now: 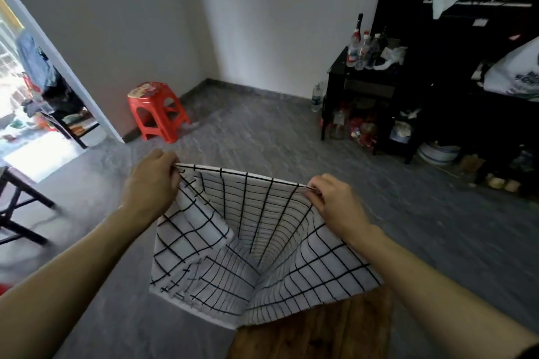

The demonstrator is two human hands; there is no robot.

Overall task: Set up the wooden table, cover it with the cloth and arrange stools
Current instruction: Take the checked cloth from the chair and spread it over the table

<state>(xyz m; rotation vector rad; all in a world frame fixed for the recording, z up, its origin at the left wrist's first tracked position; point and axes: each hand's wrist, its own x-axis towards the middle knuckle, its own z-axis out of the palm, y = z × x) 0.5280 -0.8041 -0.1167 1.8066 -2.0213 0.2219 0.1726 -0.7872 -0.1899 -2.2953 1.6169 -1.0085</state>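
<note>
Here the left hand and right hand pinch the checked cloth, which hides most of the wooden table

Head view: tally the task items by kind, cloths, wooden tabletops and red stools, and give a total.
Checked cloth, held up by left hand and right hand: 1
Wooden tabletop, partly under the cloth: 1
Red stool by the wall: 1
Total: 3

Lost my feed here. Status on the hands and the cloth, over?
Left hand and right hand pinch the checked cloth by its top edge. It hangs over the wooden table, still folded. Red stool apart by the wall.
</note>
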